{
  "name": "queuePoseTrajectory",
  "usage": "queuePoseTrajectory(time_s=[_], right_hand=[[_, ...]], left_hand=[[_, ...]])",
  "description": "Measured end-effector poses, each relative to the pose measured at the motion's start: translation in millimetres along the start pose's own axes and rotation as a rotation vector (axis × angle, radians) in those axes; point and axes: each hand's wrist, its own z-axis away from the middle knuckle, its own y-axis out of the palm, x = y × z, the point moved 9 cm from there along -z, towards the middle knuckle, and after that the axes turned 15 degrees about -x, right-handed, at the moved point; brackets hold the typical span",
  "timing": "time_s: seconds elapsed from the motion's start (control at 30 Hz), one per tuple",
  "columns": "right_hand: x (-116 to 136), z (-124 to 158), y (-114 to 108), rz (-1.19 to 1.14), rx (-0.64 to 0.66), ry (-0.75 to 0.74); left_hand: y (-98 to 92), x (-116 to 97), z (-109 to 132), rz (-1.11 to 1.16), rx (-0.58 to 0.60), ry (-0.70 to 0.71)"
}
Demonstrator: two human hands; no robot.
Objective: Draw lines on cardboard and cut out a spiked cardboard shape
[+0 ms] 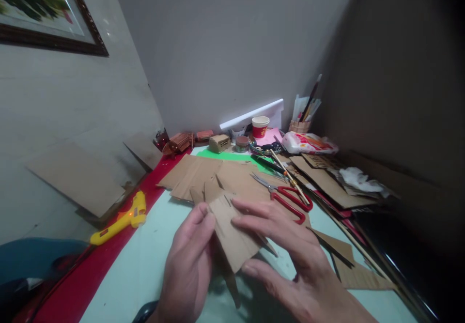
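Observation:
A small piece of cardboard [234,236] with slits near its top edge is held up over the pale table, with narrower cardboard parts sticking out behind and below it. My left hand [192,260] pinches its left edge between thumb and fingers. On the right side, my right hand [286,255] rests its fingertips on the face of the piece, the thumb at its lower right corner. Just beyond lie red-handled scissors [290,199] on larger cardboard sheets [196,173].
A yellow glue gun [125,219] lies on the red strip at the left. Cardboard scraps [359,269] and stacked sheets [334,182] are at the right. Farther back stand a paper cup [260,127], a tissue pack [308,143] and a brush holder [300,126].

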Motion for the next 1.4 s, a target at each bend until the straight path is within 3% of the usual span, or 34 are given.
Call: queuePoseTrajectory(time_s=[0.13,0.27,0.4,0.57,0.77,0.93,1.1,1.3,1.4], right_hand=[[2,-1,-4,0.015,-0.031,0.005],[1,-3,-13,-0.059,-0.127,-0.023],[-1,-7,-25,-0.160,-0.234,-0.059],[2,-19,-37,-0.267,-0.300,0.011],[34,-50,-43,-0.350,-0.308,-0.018],[48,-78,-41,-0.347,-0.249,0.025],[54,-99,-44,-0.355,-0.145,0.030],[46,-113,-43,-0.395,-0.056,0.075],[38,-115,-43,-0.362,-0.026,0.080]], left_hand=[[1.2,5,0,-0.009,-0.008,-0.018],[26.2,3,6,-0.036,0.181,0.008],[57.6,-12,19,-0.067,0.369,0.134],[79.7,-36,27,-0.174,0.410,0.288],[101.8,-63,27,-0.212,0.481,0.402],[131.1,-79,42,-0.159,0.622,0.380],[148.9,-96,46,-0.237,0.642,0.416],[154.5,-110,39,-0.627,0.685,0.599],[151.2,-110,35,-0.718,0.688,0.630]])
